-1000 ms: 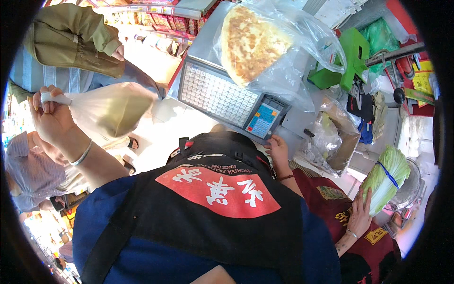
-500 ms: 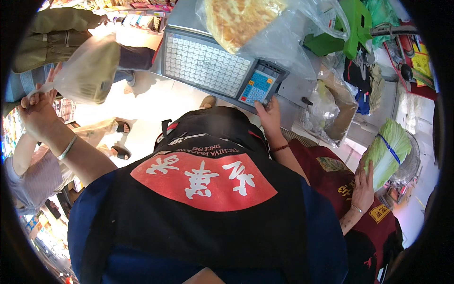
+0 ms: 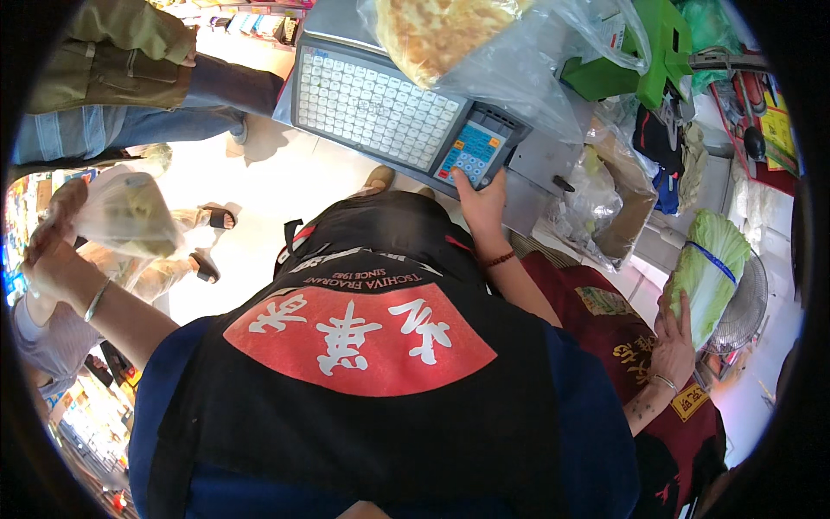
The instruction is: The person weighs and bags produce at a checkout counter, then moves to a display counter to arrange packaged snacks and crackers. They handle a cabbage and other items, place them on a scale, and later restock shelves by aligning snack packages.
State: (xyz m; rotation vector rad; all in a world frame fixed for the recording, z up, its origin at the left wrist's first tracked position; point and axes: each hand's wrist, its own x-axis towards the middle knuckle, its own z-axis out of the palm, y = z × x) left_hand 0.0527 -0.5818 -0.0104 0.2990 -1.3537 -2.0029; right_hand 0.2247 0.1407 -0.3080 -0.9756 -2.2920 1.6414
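Out at the left, my left hand (image 3: 54, 270) meets another person's hand (image 3: 66, 206) at the gathered neck of a clear plastic bag (image 3: 134, 216). Something pale green shows inside the bag. My left fingers are smeared and partly covered, so their grip is unclear. My right hand (image 3: 484, 206) rests at the lower edge of the scale's blue keypad (image 3: 472, 154), thumb on its bottom keys, fingers apart and nothing held. White keys fill the weighing scale's keyboard (image 3: 372, 102). On the scale sits a flat, golden-brown bread (image 3: 445, 35) in clear plastic.
To my right, a co-worker's hand (image 3: 674, 346) lies on a napa cabbage (image 3: 711, 272) with a blue band. A cardboard box (image 3: 627, 216) with plastic bags stands beside the scale, below a green device (image 3: 661, 52). A person in an olive jacket (image 3: 130, 56) stands across.
My left hand and the bag have moved down toward me, with another person's hand now over the bag's neck. My right thumb has shifted slightly left along the keypad edge.
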